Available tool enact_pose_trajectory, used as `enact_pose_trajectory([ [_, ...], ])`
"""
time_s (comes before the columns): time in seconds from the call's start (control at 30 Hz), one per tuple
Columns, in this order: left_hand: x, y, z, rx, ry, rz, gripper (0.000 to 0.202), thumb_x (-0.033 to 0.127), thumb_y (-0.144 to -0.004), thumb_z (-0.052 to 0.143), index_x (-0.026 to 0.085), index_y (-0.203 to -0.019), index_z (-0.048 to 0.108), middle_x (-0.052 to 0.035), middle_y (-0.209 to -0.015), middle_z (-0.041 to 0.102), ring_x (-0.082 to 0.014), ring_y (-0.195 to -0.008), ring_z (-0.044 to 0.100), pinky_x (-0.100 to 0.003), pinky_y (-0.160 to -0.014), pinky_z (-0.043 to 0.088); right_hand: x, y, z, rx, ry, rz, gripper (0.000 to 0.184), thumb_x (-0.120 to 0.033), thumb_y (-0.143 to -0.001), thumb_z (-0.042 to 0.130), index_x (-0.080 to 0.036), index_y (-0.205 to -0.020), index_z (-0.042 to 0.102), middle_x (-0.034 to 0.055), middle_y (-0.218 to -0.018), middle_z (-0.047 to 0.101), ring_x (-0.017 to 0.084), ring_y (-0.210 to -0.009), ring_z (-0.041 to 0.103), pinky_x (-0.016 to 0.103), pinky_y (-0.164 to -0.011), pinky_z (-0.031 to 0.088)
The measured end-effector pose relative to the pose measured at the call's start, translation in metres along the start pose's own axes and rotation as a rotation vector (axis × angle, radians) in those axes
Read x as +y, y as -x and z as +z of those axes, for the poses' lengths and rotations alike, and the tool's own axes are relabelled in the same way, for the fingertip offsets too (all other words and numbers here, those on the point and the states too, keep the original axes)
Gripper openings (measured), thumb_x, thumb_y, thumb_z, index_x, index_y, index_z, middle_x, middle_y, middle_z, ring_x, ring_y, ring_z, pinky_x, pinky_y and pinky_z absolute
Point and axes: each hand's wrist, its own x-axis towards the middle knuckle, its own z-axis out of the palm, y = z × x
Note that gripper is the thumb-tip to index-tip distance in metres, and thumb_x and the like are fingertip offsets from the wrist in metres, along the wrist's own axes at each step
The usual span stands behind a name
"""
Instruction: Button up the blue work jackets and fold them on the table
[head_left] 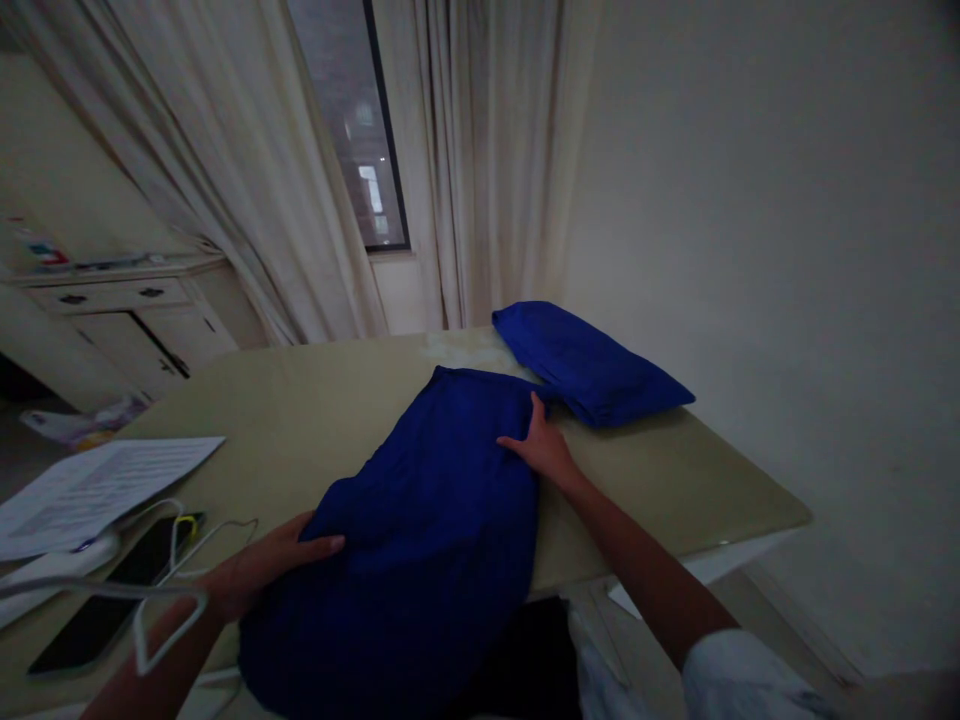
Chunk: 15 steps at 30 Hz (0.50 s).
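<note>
A large dark blue cloth (435,500) spreads over the front of the table and hangs past its near edge. My left hand (262,565) grips its left side, thumb on top and the other fingers partly hidden behind the fabric. At the upper right side of the cloth, my right hand (544,448) holds the edge, with thumb and forefinger spread over it and the remaining fingers out of sight. Just beyond my right hand lies a second blue cloth piece (592,365), folded and slightly puffed; whether the two are joined I cannot tell.
On the pale table (300,410), printed papers (105,490), a black phone (112,600) and white cables (180,540) lie at the left. A cabinet (142,310) stands behind left. Curtains (480,160) hang at the back, with a wall (765,250) to the right.
</note>
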Motion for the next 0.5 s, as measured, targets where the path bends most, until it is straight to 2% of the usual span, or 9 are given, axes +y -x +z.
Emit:
enact_pose_trajectory([
  [0.1, -0.007, 0.011, 0.026, -0.084, 0.189, 0.043, 0.097, 0.05, -0.064, 0.093, 0.021, -0.149, 0.058, -0.017, -0.137, 0.071, -0.0426, -0.127, 0.066, -0.057, -0.115, 0.047, -0.011, -0.008, 0.002, -0.06, -0.068, -0.144, 0.105, -0.021, -0.077, 0.076, -0.018, -0.166, 0.02, 0.0204, -0.15, 0.058, 0.034, -0.131, 0.064, 0.049, -0.111, 0.049],
  [0.17, -0.011, 0.017, 0.04, -0.088, 0.206, 0.087, 0.097, 0.05, -0.067, 0.091, 0.024, -0.153, 0.054, -0.0159, -0.142, 0.068, -0.0447, -0.134, 0.06, -0.061, -0.119, 0.042, -0.011, -0.01, -0.008, -0.043, -0.139, -0.235, 0.094, -0.015, -0.079, 0.067, -0.019, -0.164, 0.026, 0.0169, -0.155, 0.054, 0.03, -0.137, 0.059, 0.048, -0.117, 0.044],
  [0.23, -0.009, 0.02, 0.054, -0.123, 0.136, 0.133, 0.093, 0.054, -0.069, 0.088, 0.029, -0.153, 0.055, -0.0133, -0.145, 0.066, -0.0459, -0.139, 0.055, -0.064, -0.121, 0.037, -0.007, -0.009, -0.028, 0.029, -0.176, -0.29, 0.085, -0.017, -0.083, 0.062, -0.022, -0.162, 0.03, 0.0135, -0.156, 0.053, 0.028, -0.14, 0.056, 0.048, -0.121, 0.041],
  [0.3, 0.003, 0.019, 0.069, -0.188, -0.013, 0.217, 0.088, 0.057, -0.072, 0.086, 0.032, -0.152, 0.056, -0.011, -0.147, 0.065, -0.0451, -0.14, 0.054, -0.065, -0.122, 0.035, 0.0, -0.009, -0.058, 0.143, -0.168, -0.315, 0.078, -0.023, -0.087, 0.061, -0.026, -0.161, 0.034, 0.0106, -0.157, 0.051, 0.029, -0.141, 0.054, 0.049, -0.122, 0.041],
  [0.37, 0.026, 0.013, 0.088, -0.253, -0.184, 0.348, 0.084, 0.055, -0.076, 0.084, 0.034, -0.152, 0.055, -0.0097, -0.146, 0.065, -0.0423, -0.14, 0.054, -0.064, -0.121, 0.038, 0.007, -0.015, -0.097, 0.272, -0.121, -0.328, 0.076, -0.03, -0.089, 0.062, -0.027, -0.16, 0.037, 0.0104, -0.159, 0.049, 0.032, -0.142, 0.053, 0.051, -0.121, 0.042],
  [0.43, 0.058, 0.002, 0.108, -0.314, -0.304, 0.486, 0.078, 0.051, -0.081, 0.08, 0.034, -0.152, 0.054, -0.0091, -0.143, 0.067, -0.0383, -0.138, 0.057, -0.06, -0.118, 0.044, 0.008, -0.032, -0.142, 0.4, -0.041, -0.341, 0.079, -0.035, -0.088, 0.067, -0.025, -0.16, 0.038, 0.0128, -0.159, 0.048, 0.036, -0.141, 0.053, 0.055, -0.119, 0.043],
  [0.5, 0.095, -0.016, 0.131, -0.369, -0.315, 0.585, 0.071, 0.047, -0.087, 0.076, 0.032, -0.153, 0.053, -0.0088, -0.138, 0.069, -0.0336, -0.129, 0.063, -0.054, -0.112, 0.051, 0.0, -0.063, -0.188, 0.497, 0.054, -0.36, 0.082, -0.036, -0.087, 0.07, -0.023, -0.161, 0.037, 0.0151, -0.158, 0.048, 0.038, -0.138, 0.055, 0.057, -0.116, 0.044],
])
